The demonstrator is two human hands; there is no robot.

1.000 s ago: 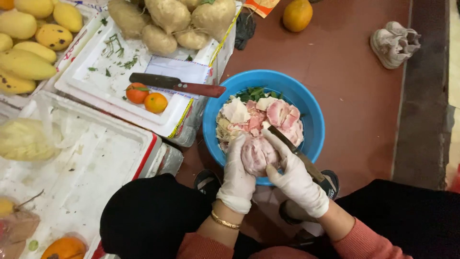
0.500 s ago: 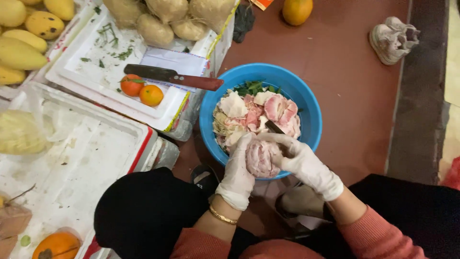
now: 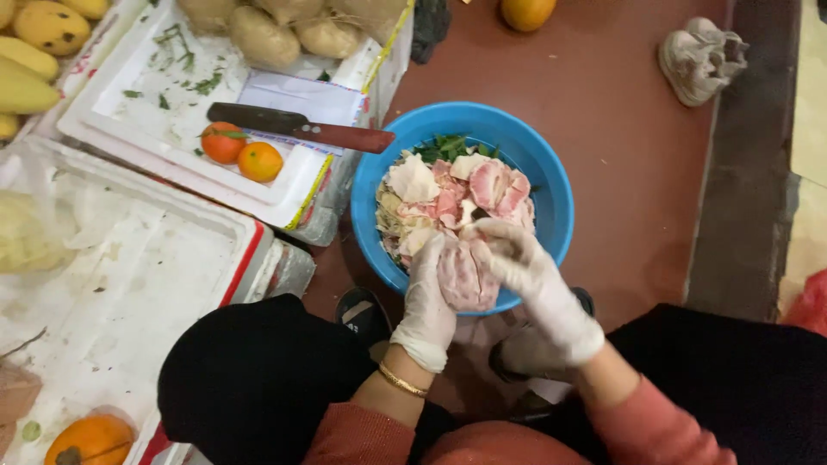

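Both gloved hands, left hand [image 3: 431, 297] and right hand [image 3: 525, 267], now grasp pink meat [image 3: 465, 274] at bowl [image 3: 551, 185] rim, six o'clock; knife blade gone; bare floor [image 3: 620, 112] at three o'clock

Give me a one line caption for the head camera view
Gloved left hand and right hand hold a pink fruit piece over a blue bowl of peeled pieces.

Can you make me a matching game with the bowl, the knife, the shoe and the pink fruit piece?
Things:
1. bowl
2. knife
3. shoe
4. pink fruit piece

Places or colours:
A. lying on the white tray
B. between the left hand and right hand
C. blue
D. on the floor, top right

Pairs: 1-C, 2-A, 3-D, 4-B
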